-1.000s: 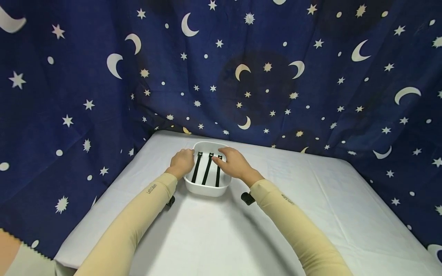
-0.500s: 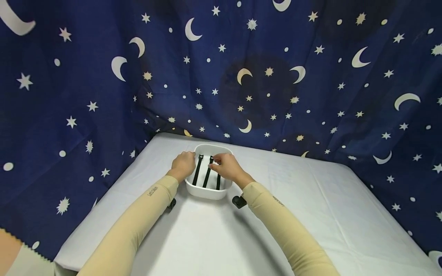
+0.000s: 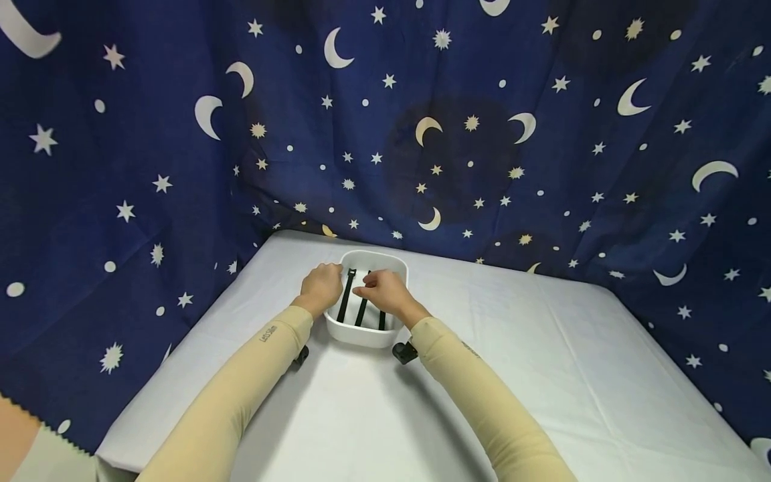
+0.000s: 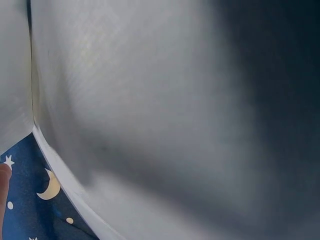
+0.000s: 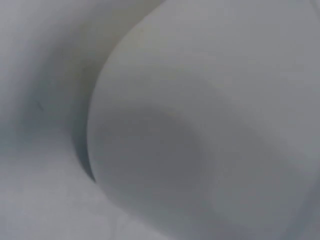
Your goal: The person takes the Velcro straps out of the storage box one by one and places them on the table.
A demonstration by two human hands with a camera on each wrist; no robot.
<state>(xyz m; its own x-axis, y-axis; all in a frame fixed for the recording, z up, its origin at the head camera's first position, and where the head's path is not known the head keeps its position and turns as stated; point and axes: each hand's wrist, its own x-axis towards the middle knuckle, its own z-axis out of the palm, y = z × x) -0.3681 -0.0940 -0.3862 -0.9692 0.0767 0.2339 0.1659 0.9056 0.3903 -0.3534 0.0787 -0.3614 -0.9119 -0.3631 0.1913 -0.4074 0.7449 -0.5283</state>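
A white plastic tub (image 3: 361, 337) stands near the table's far edge. Inside lie three black straps, side by side: a left strap (image 3: 346, 300) with a slotted head, a middle strap (image 3: 361, 313) and a right strap (image 3: 382, 321). My left hand (image 3: 322, 286) grips the tub's left rim. Over the tub is my right hand (image 3: 388, 292), thumb and fingertips apart, close above the middle strap; it covers much of the middle and right straps. Up close, the right wrist view shows the tub's outer wall (image 5: 150, 140). A fingertip (image 4: 4, 185) shows at the left wrist view's edge.
The table (image 3: 337, 415) has a white cloth. A dark blue curtain (image 3: 482, 167) with moons and stars hangs behind it and on the left. Black wrist cameras, a left camera (image 3: 301, 356) and a right camera (image 3: 405, 352), sit below the cuffs.
My right hand has moved left over the tub, from the right strap toward the middle one. My left hand stays on the rim. The tub and straps lie as before.
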